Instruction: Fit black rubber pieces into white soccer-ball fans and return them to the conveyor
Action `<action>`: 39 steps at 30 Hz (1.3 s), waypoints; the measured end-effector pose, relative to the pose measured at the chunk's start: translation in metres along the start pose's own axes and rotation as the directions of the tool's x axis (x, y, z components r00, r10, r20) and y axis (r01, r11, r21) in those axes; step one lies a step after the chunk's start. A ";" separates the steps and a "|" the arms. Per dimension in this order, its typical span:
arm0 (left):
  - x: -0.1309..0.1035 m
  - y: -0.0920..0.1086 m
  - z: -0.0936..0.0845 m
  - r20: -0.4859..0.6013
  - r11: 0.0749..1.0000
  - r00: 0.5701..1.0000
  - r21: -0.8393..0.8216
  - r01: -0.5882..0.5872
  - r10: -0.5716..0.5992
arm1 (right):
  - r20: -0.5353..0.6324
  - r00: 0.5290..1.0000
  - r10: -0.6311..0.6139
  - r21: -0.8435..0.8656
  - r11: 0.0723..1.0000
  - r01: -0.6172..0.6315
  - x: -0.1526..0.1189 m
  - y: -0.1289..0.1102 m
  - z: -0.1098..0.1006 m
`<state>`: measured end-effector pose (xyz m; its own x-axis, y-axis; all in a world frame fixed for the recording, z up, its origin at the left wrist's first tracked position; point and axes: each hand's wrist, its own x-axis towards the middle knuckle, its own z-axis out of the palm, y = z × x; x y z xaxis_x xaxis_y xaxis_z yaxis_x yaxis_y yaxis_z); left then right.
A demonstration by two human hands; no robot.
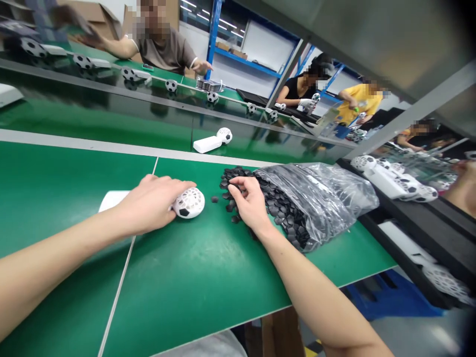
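On the green table (193, 277): left hand (150, 203) clasped over white football-patterned plastic fan (189, 203); right hand (250, 199) just beside, fingertips pinching among loose small black plastic pieces (232, 191) spilling from clear plastic bag (316, 196).

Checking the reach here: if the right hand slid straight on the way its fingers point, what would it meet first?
The right hand already rests its fingertips on the heap of small black plastic pieces. Going straight on, it would probably plough through that heap first; beyond it lies bare green table.
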<state>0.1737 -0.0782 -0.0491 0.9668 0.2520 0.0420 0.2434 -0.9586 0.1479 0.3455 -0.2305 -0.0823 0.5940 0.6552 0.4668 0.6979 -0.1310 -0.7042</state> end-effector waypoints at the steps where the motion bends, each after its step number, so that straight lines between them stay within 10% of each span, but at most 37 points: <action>1: 0.000 -0.001 0.000 -0.018 0.999 1.000 0.037 -0.016 0.017 | 0.010 1.000 -0.030 -0.067 0.997 0.030 0.001 0.003 -0.001; 12: 0.001 0.004 0.009 -0.068 1.000 0.997 0.002 -0.024 0.024 | 0.445 0.874 -0.195 -0.350 0.860 0.370 -0.002 -0.001 0.013; 22: -0.001 0.003 0.006 0.024 0.984 0.999 -0.179 -0.018 0.023 | 0.311 0.915 -0.258 0.204 0.958 0.201 -0.018 -0.026 -0.003; 39: 0.000 0.013 0.009 -0.071 0.964 0.994 -0.259 0.059 -0.080 | 0.280 0.946 -0.161 0.286 0.955 0.077 -0.023 -0.032 0.018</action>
<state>0.1778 -0.0921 -0.0565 0.9361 0.3370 0.1005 0.2719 -0.8749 0.4007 0.3026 -0.2280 -0.0799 0.3380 0.8496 0.4049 0.5978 0.1385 -0.7896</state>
